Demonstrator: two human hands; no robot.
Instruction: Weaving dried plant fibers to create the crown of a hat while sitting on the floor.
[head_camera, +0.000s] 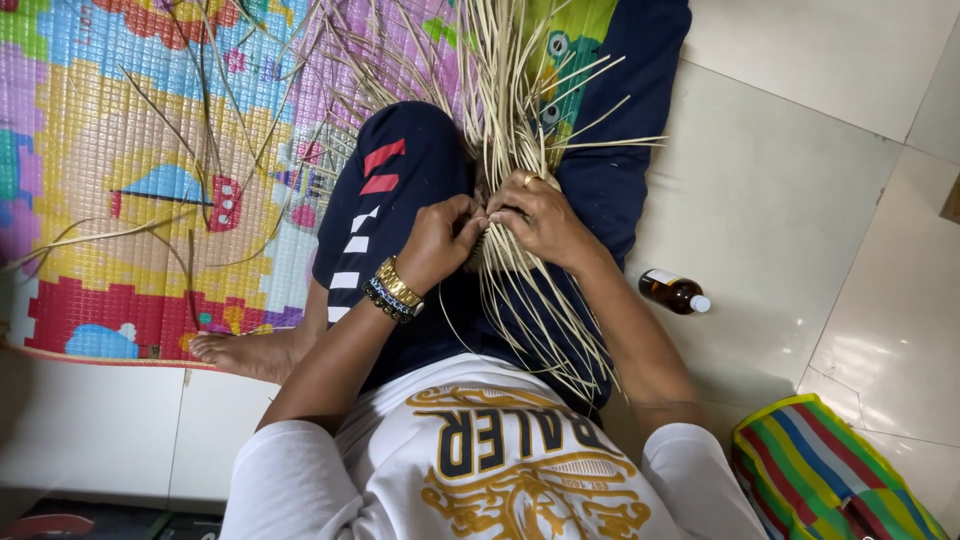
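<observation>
Work piece: a woven bundle of pale straw strips (505, 255) lay on the person's lap at the middle of the frame, partly hidden under both hands.
Loose ends: long unwoven strips (500, 90) fanned from the bundle toward the top of the frame, and others trailed down over the dark trousers (400, 190) toward the lower middle.
Left hand: the left hand (440, 240) sat just left of centre, its fingers (470, 215) curled and pinched closed on strips at the edge of the bundle; a gold watch and bead bracelet (395, 290) ringed the wrist.
Right hand: the right hand (545, 215) touched the left one at the fingertips, its fingers closed on strips as well; a ring showed on one finger.
Progress: by my judgement only a small woven patch was finished under the hands, while most of the strip length remained loose, so much of the weaving seemed left.
Scattered strips: thin single strips (190, 110) lay across the colourful play mat (120, 230) in the upper left.
Floor: pale floor tiles (800, 150) filled the right side.
Bottle: a small brown bottle (675, 292) with a white cap lay on its side on the tiles, right of centre, well apart from the hands.
Bag: a striped bag (830, 480) sat in the lower right corner.
</observation>
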